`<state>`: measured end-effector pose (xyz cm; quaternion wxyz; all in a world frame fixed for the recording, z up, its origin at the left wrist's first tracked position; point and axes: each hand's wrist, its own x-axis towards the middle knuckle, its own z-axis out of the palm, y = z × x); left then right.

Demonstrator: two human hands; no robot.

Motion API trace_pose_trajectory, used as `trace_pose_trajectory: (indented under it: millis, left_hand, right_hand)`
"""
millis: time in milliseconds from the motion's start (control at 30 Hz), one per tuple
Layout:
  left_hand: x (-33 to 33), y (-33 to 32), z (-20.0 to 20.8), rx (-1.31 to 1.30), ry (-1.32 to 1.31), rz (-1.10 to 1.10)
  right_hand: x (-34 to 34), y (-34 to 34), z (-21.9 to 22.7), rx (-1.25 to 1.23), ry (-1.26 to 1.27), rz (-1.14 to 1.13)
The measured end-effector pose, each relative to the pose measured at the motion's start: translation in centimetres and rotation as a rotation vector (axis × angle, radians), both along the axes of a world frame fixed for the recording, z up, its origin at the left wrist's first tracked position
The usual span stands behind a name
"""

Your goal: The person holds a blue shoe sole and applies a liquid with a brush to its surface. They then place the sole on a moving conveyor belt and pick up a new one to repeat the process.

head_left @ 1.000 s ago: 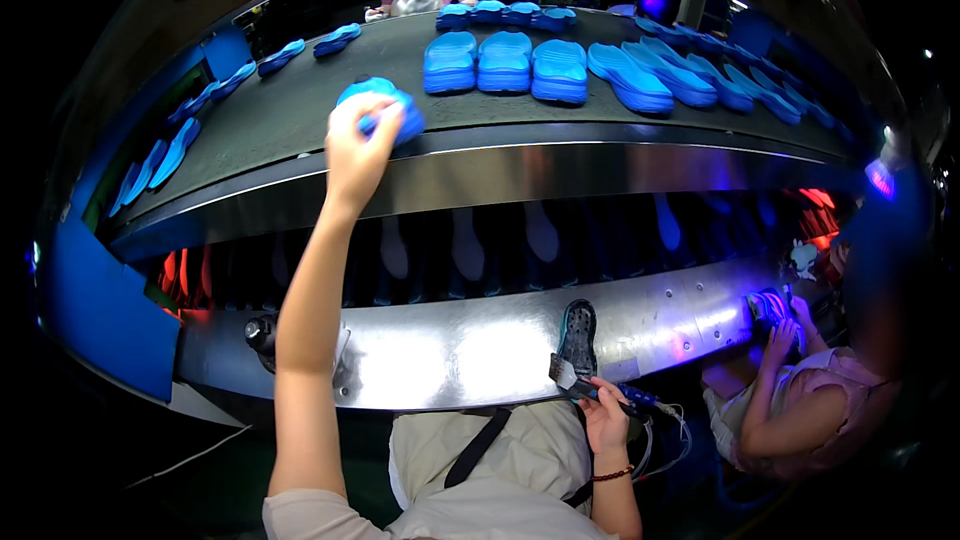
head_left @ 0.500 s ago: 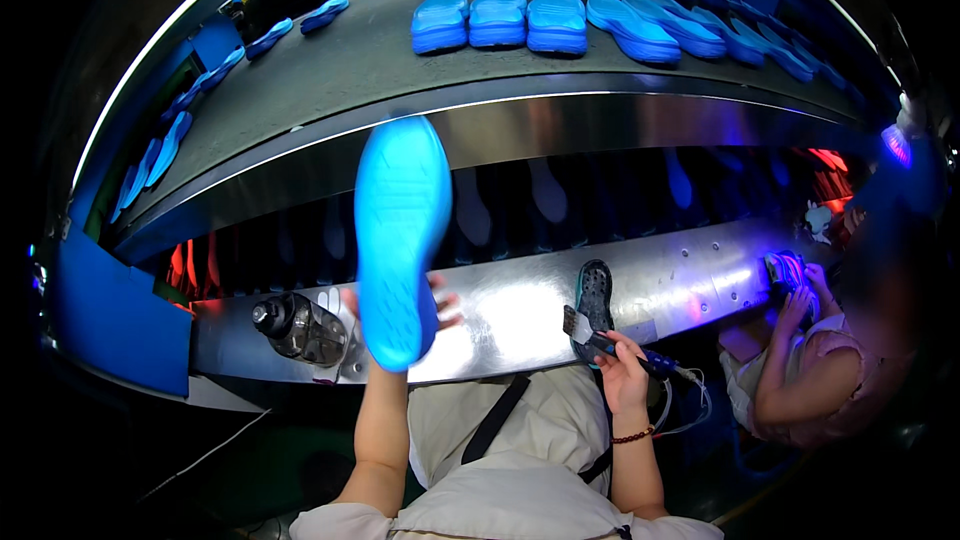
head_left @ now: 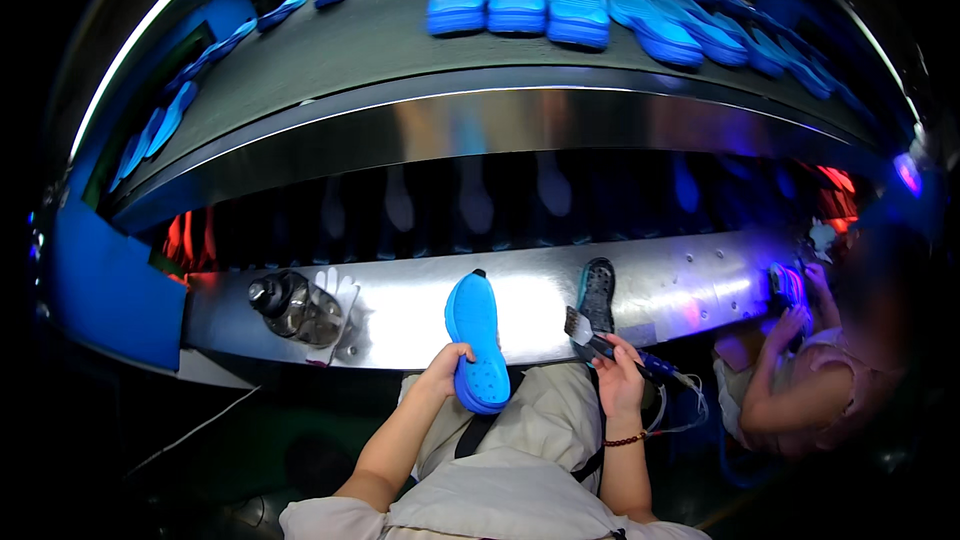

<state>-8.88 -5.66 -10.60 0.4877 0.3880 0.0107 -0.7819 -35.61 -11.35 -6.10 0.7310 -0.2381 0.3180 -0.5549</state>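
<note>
My left hand (head_left: 447, 372) grips a blue shoe sole (head_left: 475, 335) by its near side, thumb on top. The sole's hollowed face with small holes is turned up, and it is tilted over the bench's front edge. A small dark bit shows at its far tip; I cannot tell what it is. In my right hand (head_left: 620, 372) is a flat brush (head_left: 588, 332), its pale bristles pointing left and a cable at its handle. Just beyond the brush lies a dark shoe sole (head_left: 598, 292) with a holed face, on the metal bench.
The metal bench (head_left: 410, 318) carries a dark bottle (head_left: 298, 310) and a white glove (head_left: 338, 295) at left. Beyond it, a raised conveyor belt (head_left: 350, 50) bears several blue soles (head_left: 518, 6). A co-worker (head_left: 815, 380) sits at the right. Pale cables (head_left: 690, 410) hang near my right wrist.
The blue sole has come down and nearer, from upright with its tread side showing to its holed inner face showing. My left hand now grips its side. My right hand stays nearly still.
</note>
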Motion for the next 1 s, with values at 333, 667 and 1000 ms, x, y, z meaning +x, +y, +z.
trace_pose_trajectory:
  millis: [333,667,1000]
  left_hand:
    - [-0.4,-1.0,7.5,-0.59,0.116,0.061]
    - [-3.2,-2.4,4.8,-0.326,0.201,0.206]
    - [1.0,0.7,-0.3,0.041,-0.154,0.413]
  right_hand:
    - [0.1,-2.3,3.4,-0.276,0.047,0.122]
    - [1.1,-2.5,3.3,-0.289,0.075,0.163]
    - [1.6,-4.6,-0.7,-0.047,0.002,0.086]
